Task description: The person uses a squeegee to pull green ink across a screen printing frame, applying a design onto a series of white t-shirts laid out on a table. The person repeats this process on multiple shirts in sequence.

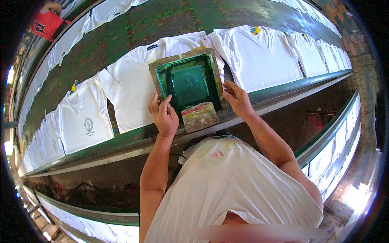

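A screen printing frame with a wooden rim and dark green mesh lies tilted over a white T-shirt in front of me. A round emblem shows in the mesh. My left hand grips the frame's left side, the thumb over the rim and the fingers outside it. On the opposite side, my right hand has its fingers bent against the right rim. A paint-smeared squeegee rests in the near end of the frame, between my hands.
A long green table carries rows of white T-shirts. The shirt to the left bears a dark round print; a plain shirt lies to the right. More tables with shirts stand behind me. A person in red is at far left.
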Demonstrator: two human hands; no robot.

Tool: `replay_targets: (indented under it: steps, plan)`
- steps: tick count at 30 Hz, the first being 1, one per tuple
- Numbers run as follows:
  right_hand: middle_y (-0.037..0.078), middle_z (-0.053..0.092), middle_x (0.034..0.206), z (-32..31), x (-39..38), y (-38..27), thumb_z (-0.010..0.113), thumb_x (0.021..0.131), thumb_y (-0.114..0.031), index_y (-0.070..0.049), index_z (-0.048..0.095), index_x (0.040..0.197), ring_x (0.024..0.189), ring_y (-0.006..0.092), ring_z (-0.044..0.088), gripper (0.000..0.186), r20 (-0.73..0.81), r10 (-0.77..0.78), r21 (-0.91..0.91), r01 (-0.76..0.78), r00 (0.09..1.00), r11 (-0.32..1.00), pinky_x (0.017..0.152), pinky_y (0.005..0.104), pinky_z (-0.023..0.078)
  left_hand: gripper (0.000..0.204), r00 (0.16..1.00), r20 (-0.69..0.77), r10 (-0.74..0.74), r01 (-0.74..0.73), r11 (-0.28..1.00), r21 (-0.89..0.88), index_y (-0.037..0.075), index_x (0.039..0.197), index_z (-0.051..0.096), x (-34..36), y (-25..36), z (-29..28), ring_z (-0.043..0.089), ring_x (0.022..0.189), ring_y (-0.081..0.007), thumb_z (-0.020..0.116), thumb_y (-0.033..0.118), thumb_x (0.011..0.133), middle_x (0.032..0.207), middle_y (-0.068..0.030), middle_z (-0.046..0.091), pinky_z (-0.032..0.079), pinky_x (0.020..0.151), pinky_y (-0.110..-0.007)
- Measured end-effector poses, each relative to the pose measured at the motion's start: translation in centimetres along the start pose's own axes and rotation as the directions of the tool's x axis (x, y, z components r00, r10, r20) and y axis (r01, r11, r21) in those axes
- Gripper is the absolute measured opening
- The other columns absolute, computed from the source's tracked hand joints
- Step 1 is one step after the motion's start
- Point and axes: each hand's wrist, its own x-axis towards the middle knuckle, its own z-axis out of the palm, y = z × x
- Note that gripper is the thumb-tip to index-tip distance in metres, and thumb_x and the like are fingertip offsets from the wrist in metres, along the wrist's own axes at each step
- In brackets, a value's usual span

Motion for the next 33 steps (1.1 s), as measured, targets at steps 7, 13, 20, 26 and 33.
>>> replay_targets:
  steps: [7,13,20,26,33]
  plan:
    - [0.012,0.075,0.130,-0.6,0.7,1.4,0.075,0.110,-0.022,0.006,0.058,0.158,0.110,0.0161,0.069,0.058,0.166,0.091,0.165,-0.119,0.982,0.979,0.101,0.0319,0.057,0.037,0.998,-0.054,-0.044,0.042,0.999,-0.028,0.006,0.126,0.080,0.0,1.3,-0.3,0.059,0.141,-0.0470,0.068,-0.009,0.096,0.155,-0.0303,0.060,0.049,0.115,-0.055]
    - [0.003,0.069,0.132,-6.3,1.1,2.6,0.074,0.113,-0.017,0.000,0.054,0.165,0.114,0.0106,0.063,0.059,0.062,0.008,0.347,-0.029,0.998,0.938,0.100,0.0297,0.055,0.034,0.958,0.021,-0.286,0.286,0.946,-0.155,0.006,0.130,0.077,1.3,6.7,3.3,0.064,0.137,-0.0347,0.070,-0.006,0.100,0.161,-0.0239,0.058,0.057,0.101,-0.041]
    - [0.004,0.070,0.136,-22.4,2.8,7.5,0.074,0.111,-0.011,-0.001,0.059,0.162,0.115,0.0121,0.066,0.054,-0.178,0.040,0.508,0.057,0.983,0.859,0.105,0.0301,0.053,0.027,0.944,-0.002,-0.330,0.311,0.891,-0.330,0.004,0.127,0.078,3.1,20.0,18.1,0.064,0.138,-0.0332,0.071,-0.002,0.102,0.158,-0.0227,0.060,0.055,0.108,-0.040]
    - [0.002,0.073,0.136,-40.5,1.0,12.5,0.069,0.113,-0.015,-0.001,0.066,0.157,0.116,0.0097,0.064,0.046,-0.337,0.103,0.450,0.064,0.936,0.890,0.102,0.0256,0.050,0.031,0.983,0.082,-0.164,0.183,0.902,-0.391,0.004,0.126,0.078,4.0,33.3,31.7,0.061,0.140,-0.0419,0.078,0.000,0.095,0.151,-0.0268,0.063,0.049,0.118,-0.050]
    - [0.000,0.074,0.124,-51.1,0.2,15.3,0.072,0.113,-0.021,-0.001,0.068,0.154,0.098,0.0066,0.061,0.046,-0.397,0.220,0.400,-0.048,0.891,0.915,0.087,0.0250,0.049,0.040,0.953,0.216,-0.213,0.292,0.837,-0.462,0.008,0.124,0.080,3.8,40.7,40.1,0.058,0.143,-0.0440,0.077,-0.008,0.087,0.158,-0.0274,0.059,0.046,0.123,-0.051]
